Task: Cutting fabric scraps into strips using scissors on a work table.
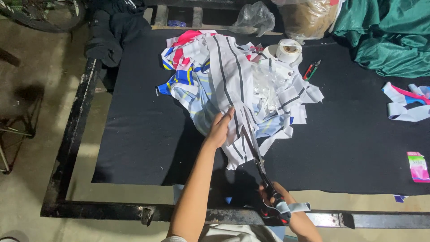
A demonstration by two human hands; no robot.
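Striped cloth [233,85] pinned under flat left hand [219,127]; right hand [275,197] grips scissors [257,157] cutting it.

A metal-framed table [71,134] covered by a dark cloth [143,143]. On the cloth lie a heap of striped fabric pieces [215,76], a white tape roll [289,50], a small red-and-green cutter [311,70], loose fabric strips [405,105], a pink packet [418,166] and crumpled green cloth [389,36].

A white tape roll [289,50] and small red-green snips [311,70] lie on the dark felt surface [143,134]; crumpled teal satin cloth [389,36] sits far right, near a pink packet [418,166]
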